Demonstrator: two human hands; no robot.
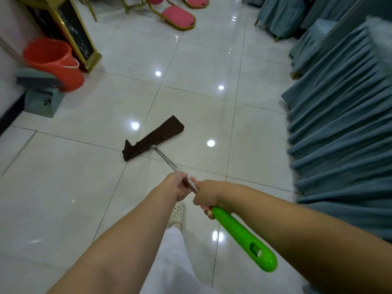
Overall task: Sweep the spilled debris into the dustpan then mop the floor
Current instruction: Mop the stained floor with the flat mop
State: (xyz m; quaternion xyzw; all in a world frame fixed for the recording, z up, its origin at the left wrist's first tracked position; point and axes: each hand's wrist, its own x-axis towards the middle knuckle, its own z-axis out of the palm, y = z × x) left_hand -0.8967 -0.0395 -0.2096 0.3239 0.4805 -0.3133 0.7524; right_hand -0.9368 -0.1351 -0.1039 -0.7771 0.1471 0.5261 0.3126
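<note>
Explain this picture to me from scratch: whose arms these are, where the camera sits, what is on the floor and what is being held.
There is no machine here. The single picture comes from a camera worn on a person's head, looking forward and down, so the two bare arms are that person's own.

Both hands grip a mop: the left hand holds the metal shaft, and the right hand holds it just behind, above the green handle end. The dark brown mop cloth lies flat on the glossy tiled floor.

To the left stands an orange bucket. Red-seated chairs stand at the far end, and pleated blue-grey cloth hangs along the right. One light shoe shows below the hands. I see no dustpan or debris.
</note>
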